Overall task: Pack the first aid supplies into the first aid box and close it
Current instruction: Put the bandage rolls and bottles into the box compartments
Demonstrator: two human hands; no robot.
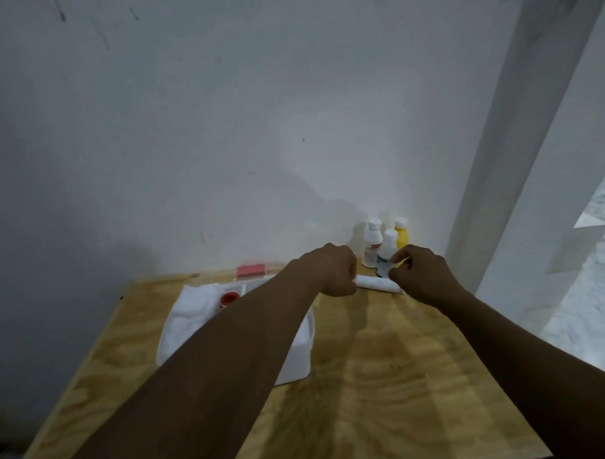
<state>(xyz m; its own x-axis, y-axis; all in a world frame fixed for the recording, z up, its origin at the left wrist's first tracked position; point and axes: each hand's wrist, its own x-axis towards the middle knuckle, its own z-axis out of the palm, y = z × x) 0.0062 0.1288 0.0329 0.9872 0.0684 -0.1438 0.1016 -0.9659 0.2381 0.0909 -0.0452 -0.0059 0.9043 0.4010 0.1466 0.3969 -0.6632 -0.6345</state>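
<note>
A white first aid box (298, 363) stands open on the wooden table, holding white gauze (192, 314) and a red-capped item (229, 299). Its lid with a red patch (250, 271) lies behind it. A white bandage roll (376, 284) lies on the table between my hands. My left hand (335, 270) is a closed fist at the roll's left end. My right hand (426, 275) covers the roll's right end, fingers curled in front of the nearest bottle (388, 246). I cannot tell what those fingers pinch. My left forearm hides part of the box.
Two more bottles stand at the back right against the wall: a white one (372, 243) and a yellow one (402, 234). A white post (495, 167) rises right of the table. The table's front edge (457, 458) is near me.
</note>
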